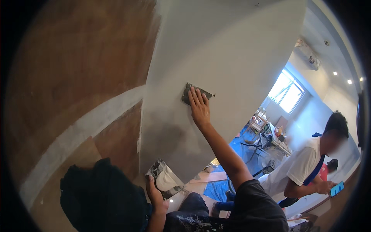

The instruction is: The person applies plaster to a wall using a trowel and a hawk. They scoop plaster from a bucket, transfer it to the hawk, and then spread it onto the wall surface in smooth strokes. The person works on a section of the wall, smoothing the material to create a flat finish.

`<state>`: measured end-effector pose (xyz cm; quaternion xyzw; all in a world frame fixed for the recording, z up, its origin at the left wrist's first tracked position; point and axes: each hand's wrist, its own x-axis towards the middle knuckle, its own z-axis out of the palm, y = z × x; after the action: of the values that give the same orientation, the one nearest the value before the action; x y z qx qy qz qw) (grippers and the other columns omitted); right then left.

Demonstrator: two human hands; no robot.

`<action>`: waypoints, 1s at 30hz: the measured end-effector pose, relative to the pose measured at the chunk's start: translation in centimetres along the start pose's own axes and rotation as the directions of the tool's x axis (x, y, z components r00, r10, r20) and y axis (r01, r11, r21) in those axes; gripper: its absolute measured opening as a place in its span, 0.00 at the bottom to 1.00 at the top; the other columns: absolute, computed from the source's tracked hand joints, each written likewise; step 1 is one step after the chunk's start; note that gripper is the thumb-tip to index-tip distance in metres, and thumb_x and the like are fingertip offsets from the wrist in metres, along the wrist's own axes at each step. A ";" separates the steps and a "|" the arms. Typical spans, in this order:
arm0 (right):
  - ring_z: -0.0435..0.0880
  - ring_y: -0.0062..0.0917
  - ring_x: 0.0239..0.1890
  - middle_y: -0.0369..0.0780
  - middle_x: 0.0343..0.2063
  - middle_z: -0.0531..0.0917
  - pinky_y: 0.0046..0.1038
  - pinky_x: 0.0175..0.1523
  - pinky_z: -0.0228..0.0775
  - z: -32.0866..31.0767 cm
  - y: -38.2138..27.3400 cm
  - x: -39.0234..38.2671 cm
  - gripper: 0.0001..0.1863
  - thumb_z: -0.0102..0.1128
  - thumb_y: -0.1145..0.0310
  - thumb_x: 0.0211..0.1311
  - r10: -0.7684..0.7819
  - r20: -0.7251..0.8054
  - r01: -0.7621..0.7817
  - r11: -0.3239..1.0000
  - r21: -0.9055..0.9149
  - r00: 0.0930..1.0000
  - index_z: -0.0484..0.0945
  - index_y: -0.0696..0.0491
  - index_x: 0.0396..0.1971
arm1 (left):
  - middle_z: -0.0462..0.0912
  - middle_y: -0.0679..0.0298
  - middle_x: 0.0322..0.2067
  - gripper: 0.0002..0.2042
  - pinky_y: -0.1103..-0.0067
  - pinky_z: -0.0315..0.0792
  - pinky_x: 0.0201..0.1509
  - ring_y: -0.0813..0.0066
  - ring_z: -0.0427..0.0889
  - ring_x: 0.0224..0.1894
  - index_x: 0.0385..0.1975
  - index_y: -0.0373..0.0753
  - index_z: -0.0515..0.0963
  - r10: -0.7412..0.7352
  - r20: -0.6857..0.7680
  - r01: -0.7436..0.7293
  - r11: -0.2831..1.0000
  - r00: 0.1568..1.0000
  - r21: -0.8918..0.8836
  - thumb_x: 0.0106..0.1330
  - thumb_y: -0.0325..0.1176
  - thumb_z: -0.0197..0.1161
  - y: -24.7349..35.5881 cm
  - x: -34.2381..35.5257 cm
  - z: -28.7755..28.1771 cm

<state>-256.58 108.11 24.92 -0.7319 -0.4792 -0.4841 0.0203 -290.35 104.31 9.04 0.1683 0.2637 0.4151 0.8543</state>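
My right hand (200, 110) is stretched up to the pale grey wall (232, 50). It presses a dark, flat, roughly rectangular putty scraper (186, 98) against the surface, fingers laid along its back. A smear-like darker patch shows on the wall below. Lower down, close to my body, my left hand (155, 195) grips a flat putty board (155, 170) by its left edge. White putty (167, 178) lies heaped on that board, whose face is stained grey.
Brown wood panelling (85, 46) with a curved white filled band (89, 116) adjoins the wall at left. A person (309, 162) at right holds a phone (337, 188); another in red stands behind. Beyond are blue floor sheeting (216, 189), a cluttered table (279, 137) and a window (286, 91).
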 end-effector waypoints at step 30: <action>0.73 0.39 0.64 0.38 0.60 0.77 0.42 0.65 0.64 -14.7 8.7 0.2 0.40 0.51 0.88 0.46 -0.120 -0.027 0.118 0.992 -0.053 0.992 0.71 0.46 0.64 | 0.77 0.61 0.53 0.20 0.72 0.70 0.61 0.68 0.76 0.56 0.57 0.36 0.73 -0.219 0.117 0.212 0.975 0.969 0.067 0.75 0.44 0.50 2.0 1.4 0.4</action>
<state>-260.37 96.30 36.67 -0.6949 -0.5090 -0.5076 -0.0203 -290.65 106.58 10.00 0.1871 0.2383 0.3015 0.9040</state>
